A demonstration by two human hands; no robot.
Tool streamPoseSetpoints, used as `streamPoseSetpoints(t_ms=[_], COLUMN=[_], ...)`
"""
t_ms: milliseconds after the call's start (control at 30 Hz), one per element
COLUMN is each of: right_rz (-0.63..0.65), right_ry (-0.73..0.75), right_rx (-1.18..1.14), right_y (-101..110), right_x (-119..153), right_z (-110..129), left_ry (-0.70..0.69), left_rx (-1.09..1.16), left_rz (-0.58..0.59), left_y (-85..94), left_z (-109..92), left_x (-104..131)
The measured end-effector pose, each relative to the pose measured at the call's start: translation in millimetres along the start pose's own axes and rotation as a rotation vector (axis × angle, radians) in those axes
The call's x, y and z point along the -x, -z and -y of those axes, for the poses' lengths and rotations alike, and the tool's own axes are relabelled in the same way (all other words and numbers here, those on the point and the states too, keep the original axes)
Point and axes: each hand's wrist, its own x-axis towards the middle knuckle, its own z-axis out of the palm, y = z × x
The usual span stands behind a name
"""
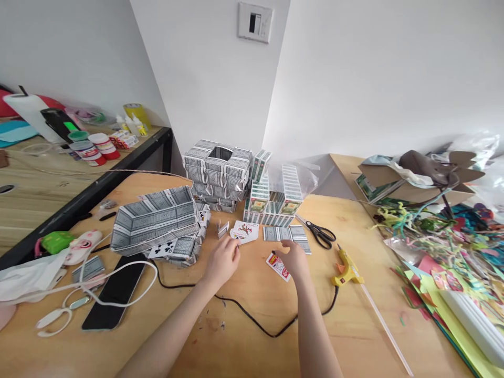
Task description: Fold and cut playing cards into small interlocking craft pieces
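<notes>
Head view: the thin, rectangular red-printed card (281, 270) sits at 8 o'clock from the right hand (295, 260), beside its half-curled fingertips; from here I cannot tell whether they grip it. Left hand (222, 261): fingers curled, hold indeterminate, joker card (244, 231) at 1 o'clock. Boxy, grey-patterned card basket (155, 218): its 10 o'clock. Wood-grained tabletop (252, 299) beneath.
</notes>
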Motion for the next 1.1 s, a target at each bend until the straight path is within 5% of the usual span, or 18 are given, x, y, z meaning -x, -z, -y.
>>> streamPoseSetpoints(t_ms=[67, 300, 467, 733, 900, 1100], right_rz=[-0.001, 0.045, 0.152, 0.258, 0.357, 0.505], right_ry=[-0.019, -0.059, -0.138, -0.060, -0.075, -0.052], right_rx=[0.079, 0.034, -0.480, -0.917, -1.182, -1.306], right_y=[3, -1, -3, -47, -48, -53], right_x=[10, 28, 16, -3, -1, 4], right_z=[-16, -28, -3, 32, 27, 30], left_ry=[-0.065, -0.011, 0.142, 0.036, 0.034, 0.029], left_rx=[0.081, 0.257, 0.536, 1.090, 1.219, 1.470], left_rz=[0.106, -0.001, -0.036, 0.234, 0.446, 0.516], left_y=[-11.5, -31.4, -41.5, -55.5, -44.5, -36.8], left_z=[-4, 3, 3, -1, 9, 10], left_x=[3, -15, -23, -24, -31, -32])
